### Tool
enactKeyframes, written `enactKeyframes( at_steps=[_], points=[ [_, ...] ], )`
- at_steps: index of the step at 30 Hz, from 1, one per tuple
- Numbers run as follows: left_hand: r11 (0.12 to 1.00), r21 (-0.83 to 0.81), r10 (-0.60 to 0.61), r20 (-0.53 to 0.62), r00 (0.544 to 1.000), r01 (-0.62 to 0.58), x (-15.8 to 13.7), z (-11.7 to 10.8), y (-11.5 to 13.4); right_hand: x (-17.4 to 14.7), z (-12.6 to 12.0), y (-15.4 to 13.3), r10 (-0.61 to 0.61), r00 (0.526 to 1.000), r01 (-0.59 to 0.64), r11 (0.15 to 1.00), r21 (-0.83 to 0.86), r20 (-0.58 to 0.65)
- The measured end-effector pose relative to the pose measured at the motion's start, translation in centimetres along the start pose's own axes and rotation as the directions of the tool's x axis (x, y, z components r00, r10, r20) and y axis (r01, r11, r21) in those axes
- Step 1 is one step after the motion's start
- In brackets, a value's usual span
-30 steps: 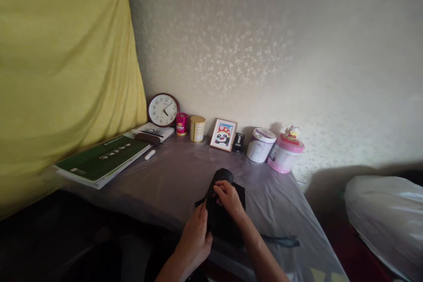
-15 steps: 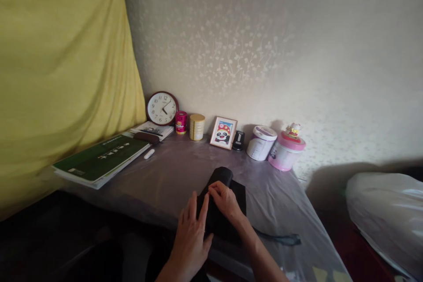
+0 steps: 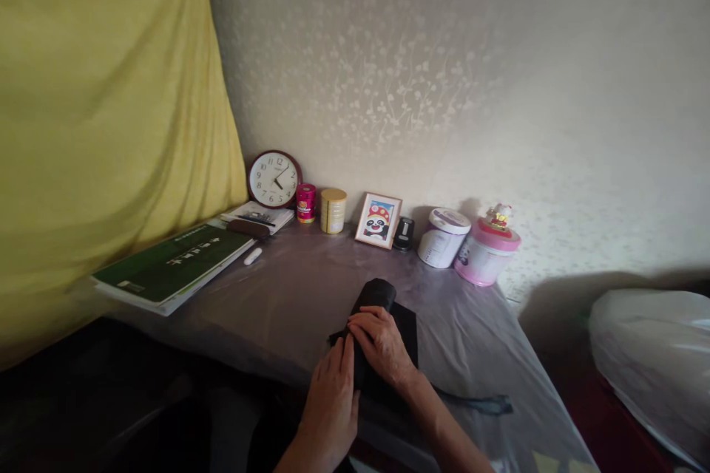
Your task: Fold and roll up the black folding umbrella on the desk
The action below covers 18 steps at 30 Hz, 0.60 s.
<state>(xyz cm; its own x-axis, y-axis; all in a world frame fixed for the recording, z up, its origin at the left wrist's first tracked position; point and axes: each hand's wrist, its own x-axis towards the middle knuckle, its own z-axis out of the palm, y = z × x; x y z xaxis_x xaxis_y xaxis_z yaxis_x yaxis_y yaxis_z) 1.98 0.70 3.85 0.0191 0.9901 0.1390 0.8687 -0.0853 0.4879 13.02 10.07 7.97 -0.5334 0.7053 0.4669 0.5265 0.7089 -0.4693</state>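
A black cloth roll (image 3: 378, 294) lies on the table in front of me, its far end rounded and thick. A flat black flap (image 3: 407, 325) of the same cloth spreads out at its right. My left hand (image 3: 334, 377) rests along the roll's near left side, fingers close together and bent over the cloth. Across the top, my right hand (image 3: 382, 344) wraps its fingers over the roll, their tips near the left fingertips. The cloth under both palms is hidden. A dark strip (image 3: 488, 404) trails out on the table to the right.
Along the wall stand a clock (image 3: 274, 179), a pink can (image 3: 305, 204), a yellow-lidded can (image 3: 333, 212), a panda picture frame (image 3: 378, 220), a black stapler-like item (image 3: 404, 233), a white tub (image 3: 444, 239) and a pink tub (image 3: 485, 255). A green book (image 3: 177, 262) lies left, beside a white object (image 3: 253, 256).
The left fingers, spread before, have come together against the roll. The right hand has gone from a pinch to lying over the roll. The view has shifted slightly.
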Motion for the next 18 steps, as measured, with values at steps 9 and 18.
enactKeyframes(
  at_steps=[9, 18],
  points=[
    [0.999, -0.011, -0.048, 0.072, 0.996, 0.049, 0.0, -0.3, 0.4, 3.2, 0.6, 4.4, 0.024, 0.998, -0.019, 0.996, -0.082, 0.056],
    [0.998, 0.0, -0.057, 0.132, 0.99, 0.058, 0.1, -1.2, 1.0, 4.4, 0.8, 8.4, 0.176, 0.978, -0.194, 0.965, -0.177, -0.111]
  ],
)
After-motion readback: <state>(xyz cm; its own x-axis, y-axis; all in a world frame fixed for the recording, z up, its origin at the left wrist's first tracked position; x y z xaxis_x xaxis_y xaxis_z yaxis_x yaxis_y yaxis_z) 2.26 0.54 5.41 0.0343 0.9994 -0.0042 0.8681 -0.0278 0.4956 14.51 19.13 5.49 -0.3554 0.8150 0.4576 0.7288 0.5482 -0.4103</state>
